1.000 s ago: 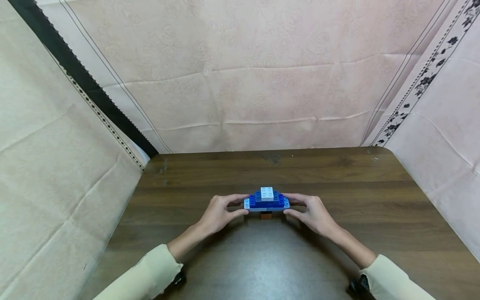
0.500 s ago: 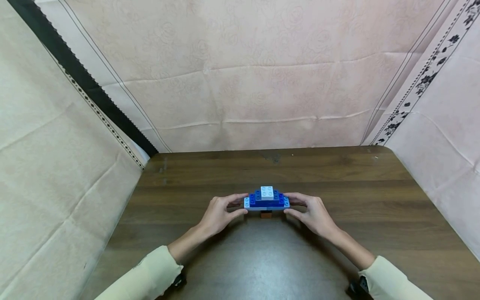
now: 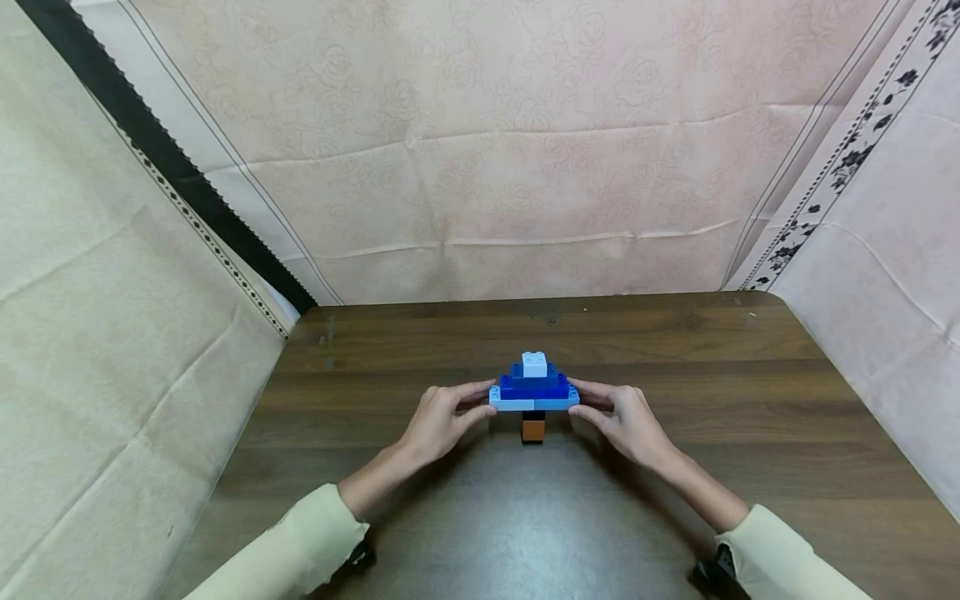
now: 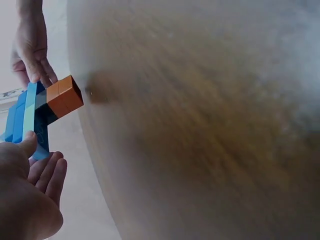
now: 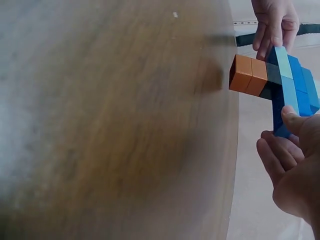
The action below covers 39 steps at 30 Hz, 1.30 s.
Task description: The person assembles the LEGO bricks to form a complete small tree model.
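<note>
A tree-shaped toy-brick model (image 3: pixel 534 392) is held between both hands in the head view. Its stepped blue tiers carry a pale blue brick (image 3: pixel 534 365) on top; a stem of black and orange bricks (image 3: pixel 533 430) sticks out below. My left hand (image 3: pixel 441 423) pinches the left end of the lowest light-blue layer between thumb and fingers. At the opposite end, my right hand (image 3: pixel 634 423) has the same kind of pinch. Both wrist views show the orange stem end (image 4: pixel 65 95) apart from the tabletop, with a dark reflection near it.
The brown wooden table (image 3: pixel 390 350) spreads beneath the hands. Pale patterned cloth (image 3: pixel 480 167) hangs behind it, and more cloth lines the left side (image 3: pixel 135 350) and right side (image 3: pixel 885 333). Dark straps are partly visible under both sleeves.
The model has risen and tipped, so its top sits farther up in the head view and much more of the orange stem shows. Both hands keep their pinch at the ends.
</note>
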### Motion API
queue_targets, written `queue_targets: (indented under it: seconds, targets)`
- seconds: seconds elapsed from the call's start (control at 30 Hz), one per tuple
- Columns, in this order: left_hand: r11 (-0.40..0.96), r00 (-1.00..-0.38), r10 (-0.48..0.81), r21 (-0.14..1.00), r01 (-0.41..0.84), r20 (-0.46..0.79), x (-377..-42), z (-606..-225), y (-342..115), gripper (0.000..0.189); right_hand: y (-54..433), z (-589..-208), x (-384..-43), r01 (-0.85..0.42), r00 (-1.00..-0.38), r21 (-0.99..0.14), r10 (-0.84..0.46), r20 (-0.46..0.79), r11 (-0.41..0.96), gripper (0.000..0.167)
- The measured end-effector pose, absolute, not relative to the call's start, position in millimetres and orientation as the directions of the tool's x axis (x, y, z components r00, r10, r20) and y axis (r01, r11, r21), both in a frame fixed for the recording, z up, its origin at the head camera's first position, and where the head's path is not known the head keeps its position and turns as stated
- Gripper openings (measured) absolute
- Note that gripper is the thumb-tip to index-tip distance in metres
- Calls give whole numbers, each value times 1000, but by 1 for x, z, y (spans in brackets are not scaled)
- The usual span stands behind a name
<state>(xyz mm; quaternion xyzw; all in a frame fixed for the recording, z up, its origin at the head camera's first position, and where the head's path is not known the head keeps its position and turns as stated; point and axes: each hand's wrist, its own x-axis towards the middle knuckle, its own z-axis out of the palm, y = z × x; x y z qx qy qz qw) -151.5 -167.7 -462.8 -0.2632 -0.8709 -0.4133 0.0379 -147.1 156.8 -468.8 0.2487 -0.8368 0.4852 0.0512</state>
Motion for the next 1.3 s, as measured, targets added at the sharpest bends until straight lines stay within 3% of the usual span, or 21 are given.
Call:
queue_targets:
  seconds: [0.2, 0.87, 1.3]
  targets:
    - [575, -878, 413, 679, 457, 242, -156, -463, -166, 40, 158, -470, -152, -467, -874, -765, -362, 323, 445, 39]
    - [637, -920, 345, 674, 374, 185, -179, -470, -155, 26, 148, -474, -173, -294, -954, -760, -228, 195, 579, 24]
    - [662, -931, 330, 664, 347, 157, -191, -476, -151, 22, 148, -478, -185, -267, -961, -765, -223, 165, 587, 24]
